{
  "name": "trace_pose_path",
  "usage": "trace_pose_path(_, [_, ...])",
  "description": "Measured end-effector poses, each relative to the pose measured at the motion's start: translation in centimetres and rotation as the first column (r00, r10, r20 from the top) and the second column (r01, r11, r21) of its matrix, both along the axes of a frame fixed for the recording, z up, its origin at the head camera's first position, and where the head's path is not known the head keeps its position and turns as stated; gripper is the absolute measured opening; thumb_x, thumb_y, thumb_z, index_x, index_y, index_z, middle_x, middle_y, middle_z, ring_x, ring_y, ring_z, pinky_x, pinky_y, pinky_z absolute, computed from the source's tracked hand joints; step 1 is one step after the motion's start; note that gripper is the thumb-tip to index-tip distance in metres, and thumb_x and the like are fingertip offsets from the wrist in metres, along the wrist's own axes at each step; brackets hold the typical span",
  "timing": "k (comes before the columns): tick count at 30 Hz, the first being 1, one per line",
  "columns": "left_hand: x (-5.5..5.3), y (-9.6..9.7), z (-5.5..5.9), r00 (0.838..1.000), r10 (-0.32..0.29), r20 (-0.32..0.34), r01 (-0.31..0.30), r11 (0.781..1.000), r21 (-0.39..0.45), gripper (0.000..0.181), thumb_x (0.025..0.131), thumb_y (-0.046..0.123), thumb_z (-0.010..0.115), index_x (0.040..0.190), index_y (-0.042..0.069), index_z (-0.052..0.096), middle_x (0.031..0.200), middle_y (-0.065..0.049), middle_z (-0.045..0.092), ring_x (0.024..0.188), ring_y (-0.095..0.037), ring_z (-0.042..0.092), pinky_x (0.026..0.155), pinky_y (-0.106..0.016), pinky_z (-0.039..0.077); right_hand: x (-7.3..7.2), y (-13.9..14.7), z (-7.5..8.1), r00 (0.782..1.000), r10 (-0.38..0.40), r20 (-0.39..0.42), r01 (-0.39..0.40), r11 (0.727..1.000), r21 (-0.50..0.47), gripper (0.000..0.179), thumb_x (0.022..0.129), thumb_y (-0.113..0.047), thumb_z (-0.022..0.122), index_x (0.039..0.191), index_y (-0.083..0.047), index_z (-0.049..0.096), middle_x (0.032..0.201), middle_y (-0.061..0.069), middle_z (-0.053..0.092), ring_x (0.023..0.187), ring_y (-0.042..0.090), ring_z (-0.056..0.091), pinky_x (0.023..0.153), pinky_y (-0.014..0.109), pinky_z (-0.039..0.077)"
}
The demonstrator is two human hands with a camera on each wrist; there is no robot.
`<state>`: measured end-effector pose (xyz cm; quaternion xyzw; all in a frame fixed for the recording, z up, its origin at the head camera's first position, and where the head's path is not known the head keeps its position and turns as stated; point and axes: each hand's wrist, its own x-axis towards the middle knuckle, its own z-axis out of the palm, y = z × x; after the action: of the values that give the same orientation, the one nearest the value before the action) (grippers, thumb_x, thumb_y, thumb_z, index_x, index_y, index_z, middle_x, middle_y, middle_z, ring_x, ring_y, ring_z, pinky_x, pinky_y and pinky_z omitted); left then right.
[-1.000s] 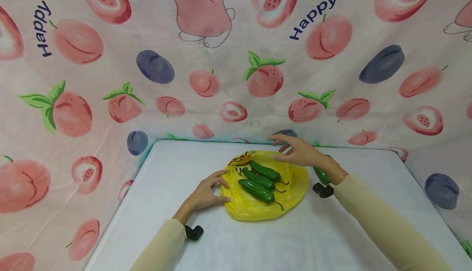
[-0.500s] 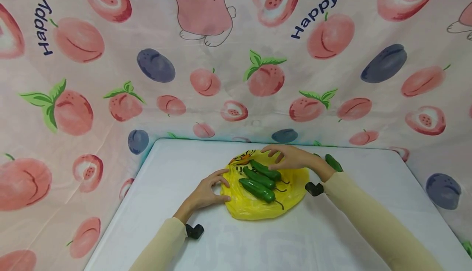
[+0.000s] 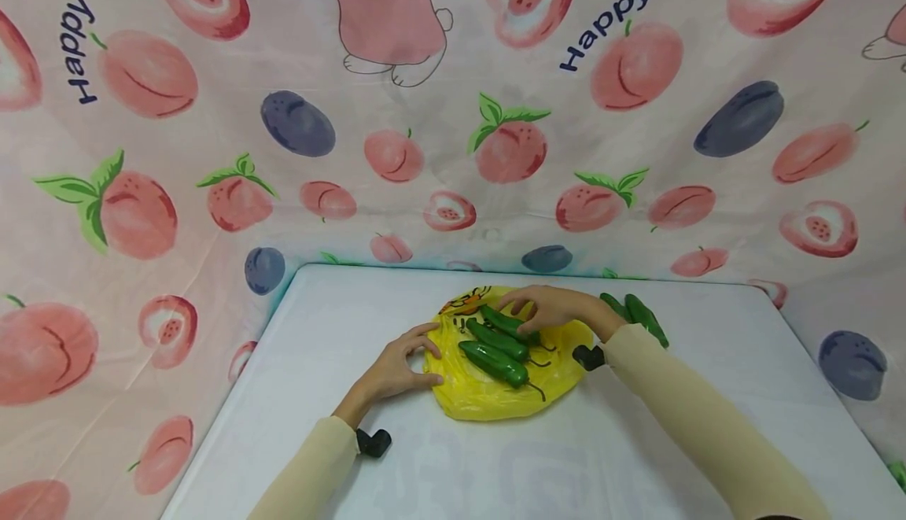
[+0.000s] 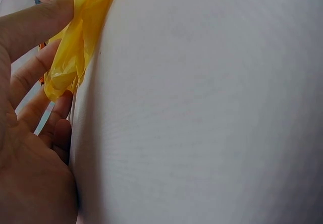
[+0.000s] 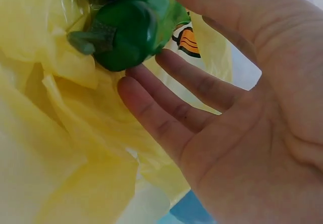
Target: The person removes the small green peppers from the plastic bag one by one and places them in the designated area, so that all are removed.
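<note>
Three green chili peppers with thin dark stems lie side by side on a yellow plastic bag (image 3: 481, 406) in the head view. My right hand (image 3: 555, 305) is over the farthest pepper (image 3: 499, 319), thumb on its near side and fingers beyond it. In the right wrist view its long fingers (image 5: 146, 105) reach the side of a pepper (image 5: 126, 32), fairly straight. The middle pepper (image 3: 494, 341) and the near pepper (image 3: 493, 363) lie untouched. At the bag's left edge, my left hand (image 3: 396, 364) rests with thumb and fingers spread apart against the plastic.
Two more green peppers (image 3: 644, 319) lie on the white table (image 3: 340, 307) to the right of the bag, behind the right wrist. A fruit-print cloth (image 3: 425, 111) hangs behind and beside the table. A black wrist device (image 3: 373, 443) sticks out from each sleeve.
My right hand has come down and left from above the bag's far right edge onto the farthest pepper. The two peppers at right have come into view. My left hand stays put.
</note>
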<state>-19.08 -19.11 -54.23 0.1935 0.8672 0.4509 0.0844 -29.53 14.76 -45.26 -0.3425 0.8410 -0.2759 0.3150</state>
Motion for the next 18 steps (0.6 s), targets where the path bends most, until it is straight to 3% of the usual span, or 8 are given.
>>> trace_pose_path(6, [0.0,0.0,-0.1,1.000,-0.005,-0.010,0.005,1.000,0.008,0.030,0.080,0.035,0.090,0.100,0.030,0.069,0.160,0.008,0.041,0.153,-0.027,0.030,0.122,-0.059,0.023,-0.5,-0.5,-0.6,1.000,0.009,0.018,-0.009,0.999,0.045,0.054,0.097,-0.009,0.071,0.147,-0.018,0.055,0.151,0.014,0.051,0.135,0.036,0.052,0.106,0.051,0.050])
trace_pose_path(18, [0.0,0.0,-0.1,1.000,0.016,0.011,-0.016,1.000,-0.013,0.029,0.080,0.036,0.090,0.099,0.032,0.069,0.160,0.011,0.041,0.153,-0.023,0.029,0.123,-0.057,0.021,-0.8,-1.3,-1.2,0.999,0.011,-0.037,-0.007,0.995,0.095,0.048,0.095,-0.009,0.073,0.140,-0.023,0.063,0.145,0.009,0.057,0.131,0.034,0.054,0.106,0.054,0.048])
